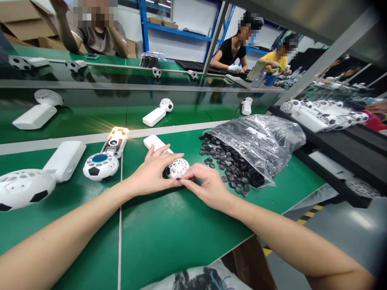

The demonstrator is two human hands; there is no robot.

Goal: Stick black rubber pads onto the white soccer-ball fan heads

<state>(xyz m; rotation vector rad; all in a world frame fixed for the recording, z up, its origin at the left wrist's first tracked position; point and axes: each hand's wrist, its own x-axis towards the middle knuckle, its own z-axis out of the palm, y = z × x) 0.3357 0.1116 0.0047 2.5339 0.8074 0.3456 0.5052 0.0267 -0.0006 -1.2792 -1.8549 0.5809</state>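
A white handheld fan with a football-patterned round head lies on the green bench, its handle pointing away to the upper left. My left hand is laid over it, thumb and fingers gripping the head. At the near rim of the head, my right hand pinches thumb and forefinger together on a small black pentagon piece, mostly covered by the fingertips. Right of the hands, many loose black pentagon pieces spill from a clear plastic bag.
An opened fan with a lit handle and a white fan lie at left. Beyond the pale strip, more fans rest on a dark green belt. A black rack holding fans stands at right. Co-workers sit across.
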